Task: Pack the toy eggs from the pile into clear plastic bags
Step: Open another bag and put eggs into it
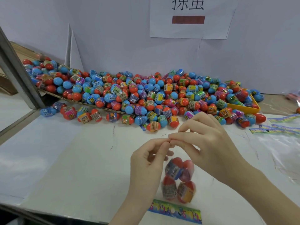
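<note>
**A:** What are your hands doing?

**B:** Your left hand [146, 161] and right hand [206, 143] meet fingertip to fingertip above the table [65, 159]. Thumb and forefinger of each pinch the top edge of one clear plastic bag [178, 179]; the other fingers are loosely curled and hold nothing. The bag hangs below the pinch, at 6 o'clock from your fingertips.

**A:** How many eggs are in it?

**B:** You have four toy eggs [169, 187] in there, two above and two below, all showing red ends. They are blurred, so the labels can't be read. A colourful printed header strip [175, 211] lies at the bag's lower end.

**A:** And the pile?

**B:** The pile [146, 93] lies at 12 o'clock from your hands, against the white wall, too many red and blue eggs to count. One yellow tray [245, 108] sits under its right end, at about 2 o'clock. The spare bags [279, 127] lie at 3 o'clock; at least three printed strips show there. One paper sign [191, 18] is on the wall above.
</note>
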